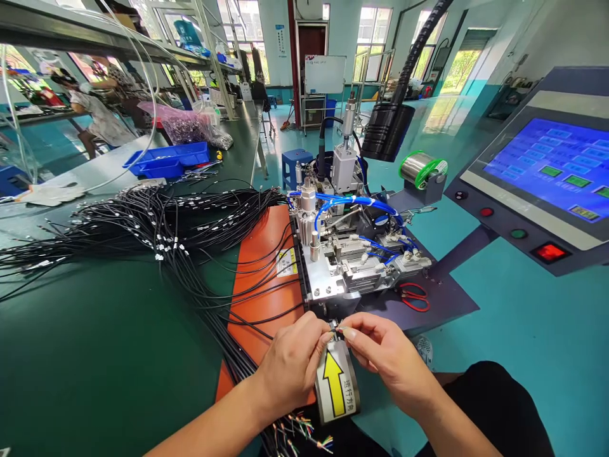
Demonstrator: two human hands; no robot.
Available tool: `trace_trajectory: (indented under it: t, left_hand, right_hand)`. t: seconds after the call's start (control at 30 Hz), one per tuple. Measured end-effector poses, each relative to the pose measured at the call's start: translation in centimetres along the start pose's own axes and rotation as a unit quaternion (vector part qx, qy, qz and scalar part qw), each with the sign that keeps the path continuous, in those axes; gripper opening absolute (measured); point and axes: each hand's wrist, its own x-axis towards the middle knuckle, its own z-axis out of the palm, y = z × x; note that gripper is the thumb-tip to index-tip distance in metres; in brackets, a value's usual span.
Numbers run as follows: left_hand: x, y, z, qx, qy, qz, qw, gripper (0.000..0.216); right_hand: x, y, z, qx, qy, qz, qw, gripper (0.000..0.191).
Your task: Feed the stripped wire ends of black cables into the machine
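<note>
Above a metal cylinder with a yellow arrow label, my two hands meet at the front of a small machine. My left hand is closed in a pinch, and my right hand pinches from the other side. Between the fingertips are what look like the thin wires of a cable end, mostly hidden. A bundle of black cables runs past my left wrist. Below that forearm, several stripped ends show coloured wires and copper.
Left lies a green-topped bench with a large heap of black cables and blue trays. An orange mat borders the machine. Red-handled scissors, a solder spool and a lit control screen stand right. A person sits far left.
</note>
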Motion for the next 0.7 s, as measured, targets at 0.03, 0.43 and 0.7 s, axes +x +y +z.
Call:
trace_trajectory:
  t: [0.03, 0.43, 0.7]
  left_hand:
    - [0.0, -0.1, 0.0, -0.001, 0.000, 0.002, 1.000, 0.021]
    - [0.5, 0.1, -0.6, -0.047, -0.020, -0.025, 0.998, 0.027]
    - [0.5, 0.2, -0.3, -0.009, -0.014, -0.040, 0.999, 0.028]
  right_hand:
    - [0.0, -0.1, -0.1, -0.004, -0.008, 0.003, 1.000, 0.027]
    - [-0.1, 0.3, 1.4, -0.094, 0.040, -0.098, 0.990, 0.026]
    - [-0.5, 0.9, 1.3, -0.183, 0.072, -0.148, 0.969, 0.020]
